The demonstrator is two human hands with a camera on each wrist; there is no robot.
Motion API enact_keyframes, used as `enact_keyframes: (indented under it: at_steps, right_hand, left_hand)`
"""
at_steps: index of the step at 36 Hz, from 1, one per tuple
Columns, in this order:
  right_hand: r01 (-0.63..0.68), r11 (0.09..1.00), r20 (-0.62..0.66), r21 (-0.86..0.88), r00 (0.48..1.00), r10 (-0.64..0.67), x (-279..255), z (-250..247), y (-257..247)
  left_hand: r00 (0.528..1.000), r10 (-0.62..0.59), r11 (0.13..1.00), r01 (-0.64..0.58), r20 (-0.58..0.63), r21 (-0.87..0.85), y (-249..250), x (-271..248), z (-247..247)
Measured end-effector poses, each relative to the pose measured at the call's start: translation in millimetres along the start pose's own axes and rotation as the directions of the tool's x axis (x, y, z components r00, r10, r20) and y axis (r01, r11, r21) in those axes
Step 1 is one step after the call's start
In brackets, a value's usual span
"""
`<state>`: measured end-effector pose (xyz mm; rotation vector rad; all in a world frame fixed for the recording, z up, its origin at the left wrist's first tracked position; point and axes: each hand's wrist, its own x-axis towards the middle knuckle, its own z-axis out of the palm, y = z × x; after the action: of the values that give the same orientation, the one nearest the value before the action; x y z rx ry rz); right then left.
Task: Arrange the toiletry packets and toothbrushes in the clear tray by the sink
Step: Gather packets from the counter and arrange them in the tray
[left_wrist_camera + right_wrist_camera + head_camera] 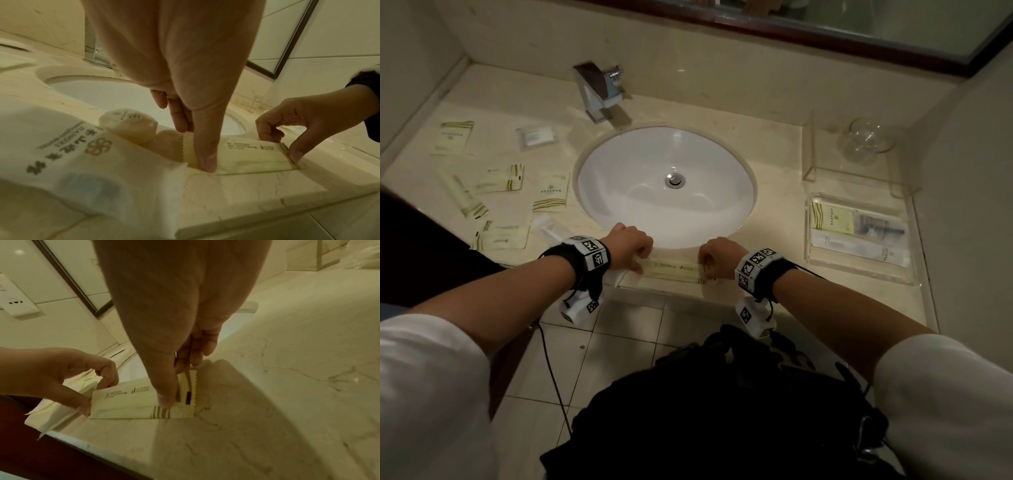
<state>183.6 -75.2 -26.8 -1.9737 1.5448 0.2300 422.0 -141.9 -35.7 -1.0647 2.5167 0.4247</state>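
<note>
The long cream packet (677,270) lies flat along the front strip of the counter (774,205), between the sink (666,185) and the edge, with each end pinched: the left hand (631,245) has thumb and fingers closed on its left end, the right hand (717,255) on its striped, serrated right end. The packet is thin and slick, and the pinches sit right at the sealed margins — if either slips as it comes up, I judge it could flop over the counter edge to the floor or slide into the basin. Just left of it, a white packet (98,162) and small round wrapped pieces (131,125) crowd the left wrist and could be dragged off the edge. The clear tray (859,274) is well to the right and already holds packets — setting this one in carelessly may skew those.
</note>
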Motion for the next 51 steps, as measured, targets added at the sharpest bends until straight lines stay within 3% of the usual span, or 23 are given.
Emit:
enact_keyframes:
  at_steps: [10,14,18,21,25,28,33,39,42,45,51]
  right_hand:
    - [-0.031,0.987,0.002,0.157,1.0,0.032,2.0,-4.6,11.4]
    - [-0.05,0.969,0.042,0.242,0.998,0.041,-0.3,-10.2,16.9]
    - [-0.076,0.941,0.045,0.33,0.997,0.065,-5.9,-13.7,27.3]
    - [-0.074,0.917,0.013,0.392,0.997,0.075,-10.9,-16.8,36.0]
    - [-0.09,0.841,-0.046,0.534,0.99,0.135,-22.3,-24.6,47.3]
    - [-0.086,0.744,-0.102,0.662,0.974,0.203,-31.4,-27.8,56.2]
    - [0.003,0.341,-0.177,0.94,0.86,0.479,-45.5,-30.7,76.4]
    - [0.164,0.028,-0.137,0.986,0.707,0.694,-69.8,-33.5,108.5]
    - [0.201,-0.025,-0.11,0.979,0.631,0.768,-87.4,-32.8,128.0]
    - [0.218,-0.049,-0.086,0.975,0.569,0.818,-107.9,-31.6,149.4]
    - [0.133,-0.055,-0.019,0.99,0.495,0.869,-144.4,-27.2,190.2]
  left_hand:
    - [0.999,-0.04,0.988,0.038,-0.009,-0.152,1.5,-4.2,-8.0]
    - [0.994,-0.096,0.913,0.069,-0.048,-0.402,0.3,-5.5,-8.4]
    - [0.986,-0.154,0.841,0.102,-0.056,-0.531,-2.8,-3.7,-12.3]
    - [0.981,-0.188,0.742,0.105,-0.055,-0.662,-5.4,0.3,-15.8]
    - [0.969,-0.24,0.453,0.063,-0.053,-0.889,2.6,3.0,-25.0]
    - [0.966,-0.255,0.298,0.045,-0.034,-0.954,12.2,8.8,-33.0]
    - [0.979,-0.198,0.114,0.062,0.038,-0.992,35.4,35.4,-49.9]
    - [0.98,-0.136,-0.055,0.137,0.143,-0.989,81.7,75.0,-69.8]
    - [0.976,-0.094,-0.122,0.186,0.198,-0.975,107.6,96.2,-76.7]
    - [0.965,-0.06,-0.123,0.248,0.256,-0.961,139.7,113.4,-84.8]
    - [0.919,-0.108,0.073,0.387,0.378,-0.919,195.1,146.6,-91.3]
